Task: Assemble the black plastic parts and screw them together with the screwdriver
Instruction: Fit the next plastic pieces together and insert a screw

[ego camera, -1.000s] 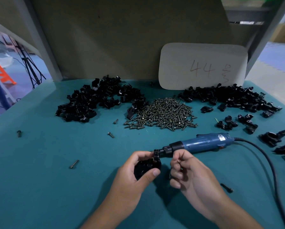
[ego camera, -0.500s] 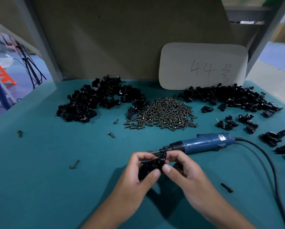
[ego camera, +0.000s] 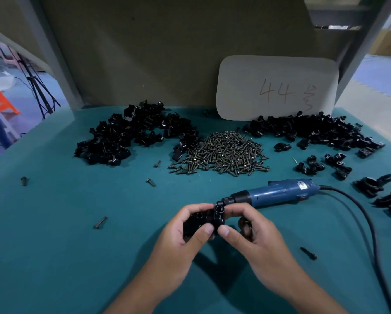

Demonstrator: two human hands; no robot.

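On the teal tabletop the screwdriver lies idle behind both hands; left hand and right hand pinch the black plastic parts together just above it; misaligned holes could jam a screw.

two hands, one screwdriver, five loose screws, one card.

I see a teal table. On it lie two black part piles flanking a screw heap, a blue screwdriver with its cord, stray screws, and a card standing at the back.
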